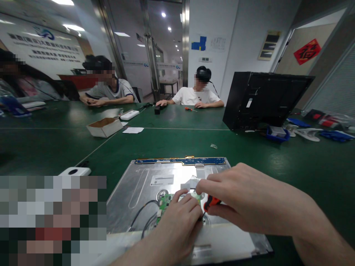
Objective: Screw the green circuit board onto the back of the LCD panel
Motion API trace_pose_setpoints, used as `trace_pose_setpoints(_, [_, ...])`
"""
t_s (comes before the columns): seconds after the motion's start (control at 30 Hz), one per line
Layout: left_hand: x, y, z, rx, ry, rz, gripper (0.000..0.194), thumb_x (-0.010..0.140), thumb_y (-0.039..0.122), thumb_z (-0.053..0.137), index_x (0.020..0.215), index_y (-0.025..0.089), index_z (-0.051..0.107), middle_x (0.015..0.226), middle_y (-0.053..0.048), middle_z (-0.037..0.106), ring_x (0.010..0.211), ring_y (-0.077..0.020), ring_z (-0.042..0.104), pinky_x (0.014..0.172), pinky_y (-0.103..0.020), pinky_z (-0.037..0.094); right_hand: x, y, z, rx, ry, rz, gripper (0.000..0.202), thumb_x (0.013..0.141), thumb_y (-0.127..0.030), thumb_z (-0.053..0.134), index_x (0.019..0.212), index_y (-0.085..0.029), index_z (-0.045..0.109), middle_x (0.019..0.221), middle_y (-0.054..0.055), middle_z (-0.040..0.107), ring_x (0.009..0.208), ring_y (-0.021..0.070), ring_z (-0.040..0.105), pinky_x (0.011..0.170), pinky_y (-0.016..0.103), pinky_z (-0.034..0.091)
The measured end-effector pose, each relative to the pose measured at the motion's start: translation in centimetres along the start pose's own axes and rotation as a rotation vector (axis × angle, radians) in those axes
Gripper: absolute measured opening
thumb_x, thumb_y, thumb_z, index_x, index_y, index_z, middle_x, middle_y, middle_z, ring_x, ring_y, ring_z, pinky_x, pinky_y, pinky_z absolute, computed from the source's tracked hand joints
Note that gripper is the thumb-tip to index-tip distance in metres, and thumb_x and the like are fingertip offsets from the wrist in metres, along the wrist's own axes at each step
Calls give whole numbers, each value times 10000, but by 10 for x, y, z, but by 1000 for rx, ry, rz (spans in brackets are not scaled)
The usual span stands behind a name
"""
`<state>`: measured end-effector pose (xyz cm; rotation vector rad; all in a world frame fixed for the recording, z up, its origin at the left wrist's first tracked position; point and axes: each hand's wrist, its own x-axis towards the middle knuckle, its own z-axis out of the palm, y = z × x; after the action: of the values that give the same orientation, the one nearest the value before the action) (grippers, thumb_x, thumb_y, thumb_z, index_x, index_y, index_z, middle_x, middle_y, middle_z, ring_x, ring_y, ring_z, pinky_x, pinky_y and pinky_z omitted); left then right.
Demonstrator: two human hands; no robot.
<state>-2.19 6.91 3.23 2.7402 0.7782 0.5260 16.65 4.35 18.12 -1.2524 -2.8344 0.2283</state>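
Screwdriver (213, 202) is gripped in your right hand (235, 194) above the metal panel (119, 207); your left hand (184, 212), its grip unclear, partly covers the green board (165, 200) on this panel. Uneven pressure could make the screwdriver slip and scratch the board.

Got my left hand (185, 212) palm-down, fingers bent, and my right hand (235, 190) just beside it, wrist bent, thumb and fingers kinda curled into a grip.
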Motion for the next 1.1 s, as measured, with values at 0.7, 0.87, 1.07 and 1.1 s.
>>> trace_pose_setpoints(0.7, [0,-3,2,-17,-68,35,175,886,130,482,977,220,601,993,-52,686,1048,-241,597,1077,-461,307,-2,-1,6,-31,5,-1,132,850,-142,589,882,-232,498,799,-40,628,634,143,526,516,287,258])
trace_pose_setpoints(0.87, [1,-2,3,19,-66,31,158,912,141,467,976,205,598,1003,-58,686,1053,-239,599,1095,-472,273,-3,-1,8,-28,22,-7,154,838,-129,600,893,-232,500,808,-38,631,649,144,536,523,286,269])
trace_pose_setpoints(1.07, [0,-3,4,39,-58,39,174,888,137,497,999,213,607,1003,-56,688,1064,-244,598,1092,-466,289,-3,-1,8,-23,25,5,130,855,-156,602,910,-234,514,827,-37,644,654,147,551,527,285,287])
trace_pose_setpoints(1.1, [0,-3,4,41,-56,39,174,893,143,494,1004,214,608,1003,-57,688,1066,-245,597,1093,-467,290,-3,-2,8,-24,25,8,124,859,-159,599,913,-234,516,829,-36,648,655,148,556,528,287,288])
